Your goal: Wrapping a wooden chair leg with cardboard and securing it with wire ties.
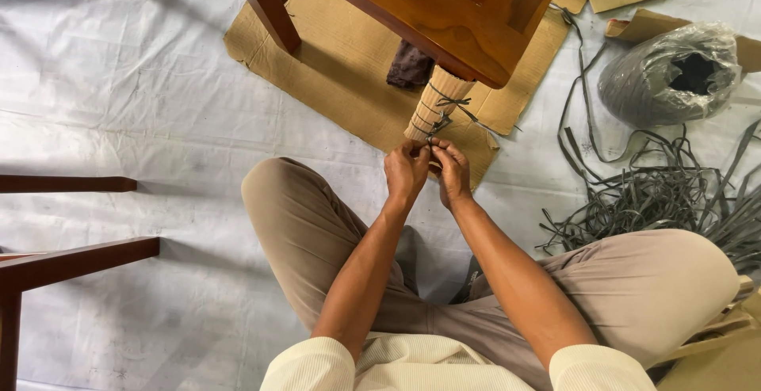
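I sit cross-legged on the floor facing a brown wooden chair (444,11). Its near leg (438,106) is wrapped in pale woven strips with thin dark grey strands tied across it. My left hand (404,173) and my right hand (453,171) meet at the lower end of that leg, fingers pinched together on a dark grey strand (430,144). The strand's end is hidden between my fingertips.
Brown cardboard (341,66) lies under the chair on white sheeting (119,106). A loose heap of grey strips (666,193) and a plastic-wrapped grey coil (674,74) lie at the right. Other dark wooden furniture parts (71,260) stand at the left edge.
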